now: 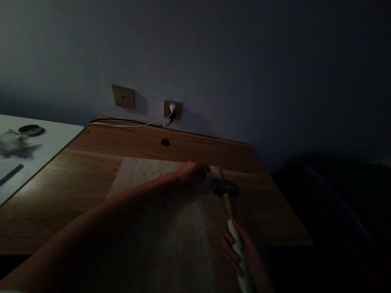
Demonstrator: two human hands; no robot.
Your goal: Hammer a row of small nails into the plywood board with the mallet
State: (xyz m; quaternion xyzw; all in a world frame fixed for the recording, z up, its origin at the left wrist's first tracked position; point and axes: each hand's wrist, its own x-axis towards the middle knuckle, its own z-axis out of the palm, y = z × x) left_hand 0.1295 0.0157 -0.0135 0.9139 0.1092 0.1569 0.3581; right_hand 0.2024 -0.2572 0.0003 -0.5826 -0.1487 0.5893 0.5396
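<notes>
In the dim head view, my right hand (238, 250) is wrapped round the pale handle of a mallet (224, 188). Its dark head hovers by the right edge of a light wooden board (179, 223). My left hand (192, 173) rests over the board's far right part, fingers curled and pinched together close to the mallet head. What those fingers hold, if anything, is too dark and small to make out. A row of several small dark dots (153, 173) marks the board left of my left hand. Small dark bits (167, 194) lie beside my left forearm.
The board lies on a wooden desk (61, 175) against a wall. White and black cables (128, 125) run to a wall socket (173, 109). A round cable hole (165, 142) is in the desk. At left, a white table (60, 134) carries a dark round object, crumpled plastic and a grey device.
</notes>
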